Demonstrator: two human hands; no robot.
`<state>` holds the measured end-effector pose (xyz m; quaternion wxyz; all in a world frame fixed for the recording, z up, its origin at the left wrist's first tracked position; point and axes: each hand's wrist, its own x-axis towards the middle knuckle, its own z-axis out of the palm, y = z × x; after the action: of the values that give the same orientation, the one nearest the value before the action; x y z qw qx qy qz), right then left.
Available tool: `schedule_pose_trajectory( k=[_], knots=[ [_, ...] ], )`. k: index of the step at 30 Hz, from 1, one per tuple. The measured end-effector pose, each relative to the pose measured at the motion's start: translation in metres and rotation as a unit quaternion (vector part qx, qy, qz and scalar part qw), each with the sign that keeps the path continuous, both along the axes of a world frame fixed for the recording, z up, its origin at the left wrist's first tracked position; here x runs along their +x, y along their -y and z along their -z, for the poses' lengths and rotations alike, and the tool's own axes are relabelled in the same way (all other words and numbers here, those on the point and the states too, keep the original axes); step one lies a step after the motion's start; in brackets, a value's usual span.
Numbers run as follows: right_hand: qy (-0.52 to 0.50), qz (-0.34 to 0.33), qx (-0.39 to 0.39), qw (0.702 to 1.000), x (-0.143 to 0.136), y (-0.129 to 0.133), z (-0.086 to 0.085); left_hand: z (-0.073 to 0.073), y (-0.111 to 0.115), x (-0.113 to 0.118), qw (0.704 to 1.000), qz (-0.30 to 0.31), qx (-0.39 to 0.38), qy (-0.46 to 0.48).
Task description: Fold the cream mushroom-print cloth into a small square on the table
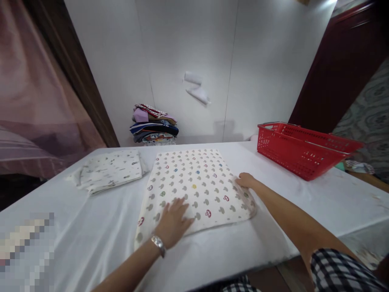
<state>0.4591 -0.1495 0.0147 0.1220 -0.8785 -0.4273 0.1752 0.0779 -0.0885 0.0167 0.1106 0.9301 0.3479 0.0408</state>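
Note:
A cream cloth with a print of grey and coloured mushrooms lies spread in a rough rectangle in front of me. My left hand, a silver band on its wrist, rests palm down on its near left part, fingers spread. At the cloth's right edge, my right hand has its fingers curled on the fabric, which is bunched and raised there. Left of this cloth lies a second white cloth with a small dark print, folded and apart from both hands.
A red plastic basket stands at the right on the white-covered table. Several folded clothes are stacked at the back against the white wall. A pinkish curtain hangs at the left. The table's near edge runs just before me.

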Motion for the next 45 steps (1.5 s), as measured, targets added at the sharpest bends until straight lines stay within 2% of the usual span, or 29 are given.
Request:
schedule_pose_trajectory(
  k=[3, 7, 11, 15, 17, 21, 26, 29, 34, 36, 41, 45],
  knots=[
    [-0.051, 0.029, -0.047, 0.997, 0.002, 0.005, -0.002, -0.004, 0.038, 0.031, 0.994, 0.103, -0.033, 0.021],
    [-0.158, 0.065, -0.034, 0.985, 0.001, 0.026, -0.001, -0.001, 0.069, 0.085, 0.978, 0.198, -0.041, 0.058],
    [-0.229, 0.071, -0.047, 0.970, -0.004, 0.052, 0.001, 0.009, 0.084, 0.135, 0.972, 0.216, -0.035, 0.081],
    [-0.310, 0.041, -0.067, 0.947, -0.010, 0.074, 0.002, 0.016, 0.092, 0.163, 0.976, 0.198, -0.029, 0.081],
    [-0.355, 0.024, -0.069, 0.932, -0.010, 0.081, 0.004, 0.018, 0.094, 0.169, 0.977, 0.194, -0.011, 0.088],
    [-0.425, 0.032, -0.041, 0.904, -0.008, 0.087, 0.009, 0.016, 0.094, 0.175, 0.979, 0.187, 0.021, 0.081],
    [-0.468, 0.024, 0.084, 0.880, -0.012, 0.090, 0.011, 0.012, 0.095, 0.181, 0.982, 0.173, 0.024, 0.066],
    [-0.494, 0.040, 0.127, 0.859, -0.020, 0.092, 0.008, 0.014, 0.097, 0.184, 0.985, 0.151, 0.029, 0.077],
    [-0.533, 0.104, 0.185, 0.819, -0.032, 0.093, -0.006, 0.018, 0.102, 0.188, 0.988, 0.120, 0.036, 0.090],
    [-0.526, 0.119, 0.213, 0.815, -0.037, 0.092, -0.012, 0.017, 0.103, 0.189, 0.989, 0.109, 0.038, 0.091],
    [-0.487, 0.104, 0.263, 0.826, -0.046, 0.090, -0.026, 0.000, 0.096, 0.195, 0.994, 0.079, 0.013, 0.071],
    [-0.484, 0.094, 0.299, 0.817, -0.051, 0.087, -0.036, -0.020, 0.084, 0.194, 0.995, 0.067, -0.004, 0.069]
  ],
)
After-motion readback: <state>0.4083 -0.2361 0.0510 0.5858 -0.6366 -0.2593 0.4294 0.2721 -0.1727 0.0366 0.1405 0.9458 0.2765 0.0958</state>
